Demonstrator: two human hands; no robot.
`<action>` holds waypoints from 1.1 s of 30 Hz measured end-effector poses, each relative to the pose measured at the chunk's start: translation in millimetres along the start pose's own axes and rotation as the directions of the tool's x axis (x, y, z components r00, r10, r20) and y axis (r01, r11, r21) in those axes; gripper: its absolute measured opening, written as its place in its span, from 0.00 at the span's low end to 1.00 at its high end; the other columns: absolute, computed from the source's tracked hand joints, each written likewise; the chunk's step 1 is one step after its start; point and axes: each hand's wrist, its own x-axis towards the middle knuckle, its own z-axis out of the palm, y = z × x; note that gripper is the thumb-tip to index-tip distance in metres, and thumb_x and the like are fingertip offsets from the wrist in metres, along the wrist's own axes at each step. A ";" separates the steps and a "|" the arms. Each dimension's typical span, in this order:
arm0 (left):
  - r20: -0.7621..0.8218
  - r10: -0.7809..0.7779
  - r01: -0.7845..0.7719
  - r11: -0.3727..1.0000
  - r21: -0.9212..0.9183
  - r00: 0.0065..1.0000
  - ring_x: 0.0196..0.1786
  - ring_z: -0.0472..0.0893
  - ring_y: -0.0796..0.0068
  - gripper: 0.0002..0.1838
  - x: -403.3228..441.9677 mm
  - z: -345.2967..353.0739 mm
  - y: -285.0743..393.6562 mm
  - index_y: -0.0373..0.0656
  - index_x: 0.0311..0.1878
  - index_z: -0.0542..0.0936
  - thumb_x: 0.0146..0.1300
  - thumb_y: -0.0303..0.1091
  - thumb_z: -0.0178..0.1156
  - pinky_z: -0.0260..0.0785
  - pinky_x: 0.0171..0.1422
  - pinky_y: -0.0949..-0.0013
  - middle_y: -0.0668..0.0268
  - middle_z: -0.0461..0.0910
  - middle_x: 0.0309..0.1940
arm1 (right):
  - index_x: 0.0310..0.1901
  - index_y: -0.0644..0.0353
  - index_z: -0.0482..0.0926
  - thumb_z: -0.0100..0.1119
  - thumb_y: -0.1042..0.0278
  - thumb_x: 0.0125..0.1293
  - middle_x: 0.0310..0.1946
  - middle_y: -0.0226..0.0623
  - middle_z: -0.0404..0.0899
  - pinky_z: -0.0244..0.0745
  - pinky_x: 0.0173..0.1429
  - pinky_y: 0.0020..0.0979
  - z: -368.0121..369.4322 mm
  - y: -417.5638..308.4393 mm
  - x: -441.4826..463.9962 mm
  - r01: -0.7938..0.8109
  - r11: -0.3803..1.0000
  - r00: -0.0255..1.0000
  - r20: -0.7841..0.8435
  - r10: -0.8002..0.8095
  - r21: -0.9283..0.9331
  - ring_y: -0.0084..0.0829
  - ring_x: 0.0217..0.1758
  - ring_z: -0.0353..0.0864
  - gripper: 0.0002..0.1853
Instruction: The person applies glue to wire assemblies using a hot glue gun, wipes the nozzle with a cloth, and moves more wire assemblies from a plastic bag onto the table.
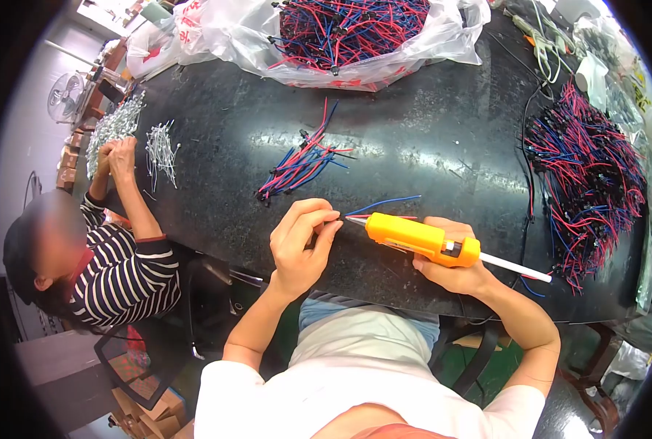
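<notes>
My left hand (303,245) pinches the dark end of a small wire piece, from which a blue wire (388,203) and a red wire reach to the right. My right hand (454,260) is wrapped round a yellow glue gun (406,235) with a white glue stick (516,268) out of its back. The gun's nozzle (355,219) points left and meets or nearly meets the piece at my left fingertips. Just beyond my hands lies a small bunch of red and blue wires (304,164).
A plastic bag (231,44) of red and blue wires stands at the back. A large wire heap (593,175) covers the right side, beside a black cable (529,161). At the left, a person in a striped top (132,274) handles white pieces (163,154).
</notes>
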 end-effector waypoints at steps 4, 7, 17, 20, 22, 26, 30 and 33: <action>-0.008 0.028 -0.027 0.999 0.025 1.000 0.25 0.71 0.84 0.11 1.4 -1.0 2.4 0.37 0.39 0.82 0.53 0.14 0.68 0.61 0.27 0.79 0.63 0.82 0.40 | 0.25 0.63 0.72 0.64 0.81 0.48 0.21 0.34 0.69 0.60 0.28 0.34 1.0 -2.9 1.0 -0.012 1.000 1.000 -0.014 0.012 0.006 0.33 0.23 0.66 0.08; -0.012 0.050 -0.049 0.998 0.045 0.999 0.25 0.72 0.84 0.12 1.5 -1.9 2.0 0.38 0.39 0.82 0.52 0.14 0.68 0.62 0.27 0.79 0.63 0.82 0.40 | 0.25 0.63 0.72 0.64 0.81 0.48 0.21 0.34 0.68 0.59 0.28 0.34 0.7 -1.7 0.2 -0.016 1.000 1.000 -0.010 0.016 -0.004 0.33 0.23 0.66 0.08; -0.010 0.098 -0.097 0.989 0.108 0.995 0.26 0.76 0.81 0.12 2.9 -1.9 4.5 0.38 0.39 0.83 0.51 0.15 0.69 0.64 0.26 0.78 0.62 0.83 0.39 | 0.26 0.64 0.72 0.63 0.81 0.47 0.21 0.34 0.68 0.59 0.28 0.35 0.8 -2.3 0.4 -0.005 1.000 1.000 -0.013 0.005 -0.014 0.33 0.23 0.66 0.08; -0.007 0.110 -0.108 0.987 0.120 0.994 0.26 0.76 0.80 0.12 3.6 -2.4 5.6 0.37 0.39 0.83 0.51 0.15 0.70 0.64 0.26 0.78 0.62 0.83 0.39 | 0.26 0.64 0.71 0.63 0.81 0.47 0.21 0.35 0.69 0.60 0.28 0.35 0.5 -1.7 0.5 0.007 1.000 1.000 -0.012 -0.007 -0.024 0.34 0.23 0.66 0.08; -0.008 0.115 -0.113 0.986 0.122 0.993 0.26 0.76 0.80 0.12 3.8 -2.4 5.7 0.37 0.39 0.83 0.51 0.15 0.70 0.64 0.26 0.78 0.62 0.83 0.38 | 0.26 0.64 0.71 0.63 0.82 0.47 0.21 0.35 0.70 0.60 0.28 0.35 0.6 -1.2 0.1 0.011 1.000 1.000 -0.012 -0.011 -0.022 0.34 0.23 0.66 0.09; -0.008 0.106 -0.104 0.988 0.117 0.994 0.26 0.76 0.80 0.12 3.1 -3.0 6.2 0.37 0.39 0.83 0.51 0.15 0.70 0.64 0.26 0.78 0.62 0.83 0.38 | 0.25 0.64 0.70 0.63 0.82 0.47 0.21 0.35 0.70 0.59 0.28 0.35 0.8 -1.6 -0.4 0.014 1.000 1.000 -0.013 -0.014 -0.011 0.35 0.23 0.66 0.09; -0.009 0.085 -0.084 0.991 0.102 0.996 0.26 0.75 0.81 0.11 1.9 -2.6 5.9 0.37 0.39 0.83 0.52 0.15 0.69 0.63 0.27 0.78 0.63 0.83 0.38 | 0.25 0.64 0.69 0.62 0.83 0.47 0.21 0.35 0.70 0.59 0.28 0.36 0.8 -1.5 -0.3 0.023 1.000 1.000 -0.014 -0.023 -0.008 0.35 0.23 0.65 0.10; -0.007 0.067 -0.066 0.994 0.086 0.998 0.26 0.74 0.82 0.11 1.3 -2.6 6.5 0.37 0.39 0.83 0.53 0.16 0.69 0.63 0.27 0.79 0.63 0.83 0.39 | 0.25 0.64 0.69 0.62 0.83 0.47 0.20 0.35 0.69 0.59 0.28 0.36 1.2 -0.4 -0.6 0.032 0.999 0.999 -0.015 -0.032 -0.004 0.35 0.23 0.65 0.09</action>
